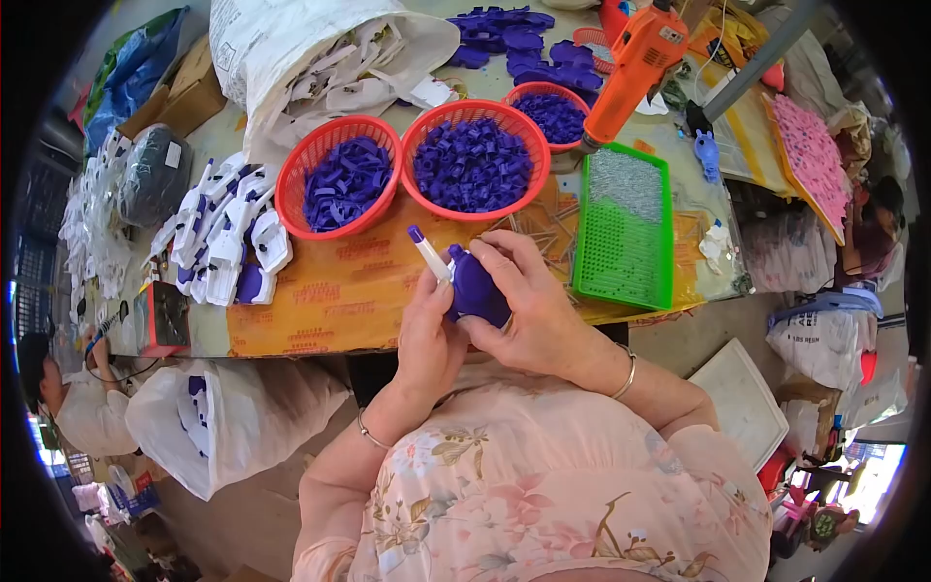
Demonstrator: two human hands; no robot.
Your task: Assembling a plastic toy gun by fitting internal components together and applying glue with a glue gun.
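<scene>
Close to the table's front edge, both hands hold a purple plastic shell (477, 288) with a white stem (428, 254) tipped in purple standing out of its upper left. My left hand (425, 330) is closed on its left side, the thumb by the stem's base. Around the right side wraps my right hand (530, 303), thumb below and fingers above. The palms hide the shell's underside. Beyond the hands stand red baskets of small purple plastic pieces: a left one (288, 215), a middle one (529, 184) and a smaller one (577, 139).
A green tray (667, 238) of screws lies at right, below a hanging orange electric screwdriver (635, 73). White-and-purple assembled parts (233, 242) are heaped at left. A white sack (262, 58) spills white parts behind. Purple shells (504, 34) lie far back; an open bag (272, 412) stands below left.
</scene>
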